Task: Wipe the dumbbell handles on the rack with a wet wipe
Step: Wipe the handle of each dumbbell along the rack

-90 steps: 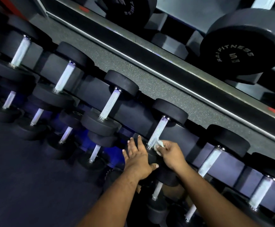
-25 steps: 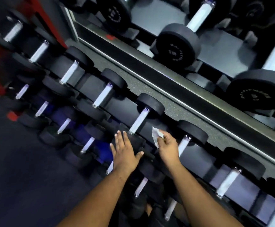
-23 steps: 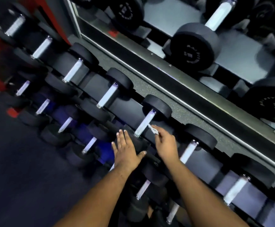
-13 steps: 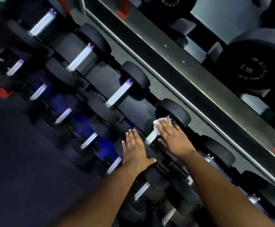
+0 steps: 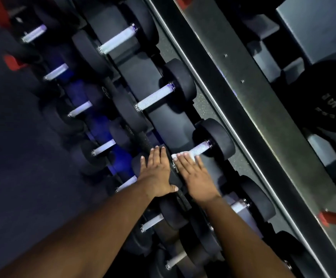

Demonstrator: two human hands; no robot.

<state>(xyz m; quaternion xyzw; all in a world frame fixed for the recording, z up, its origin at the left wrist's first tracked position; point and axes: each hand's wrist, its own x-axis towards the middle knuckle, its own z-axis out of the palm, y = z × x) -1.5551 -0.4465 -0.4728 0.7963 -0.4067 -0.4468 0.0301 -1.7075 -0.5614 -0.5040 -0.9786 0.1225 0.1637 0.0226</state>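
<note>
Right hand (image 5: 193, 175) fingers press wet wipe (image 5: 180, 155) on handle (image 5: 200, 149) — left hand (image 5: 157, 175) lies flat.

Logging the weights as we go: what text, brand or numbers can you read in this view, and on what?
Raised lettering on the end of the big dumbbell at the upper right: upside down, blurred and cut by the frame edge; only fragments such as "TNE" show, no full word.
Dumbbells on the rack near the hands: no readable text or numbers.
</note>
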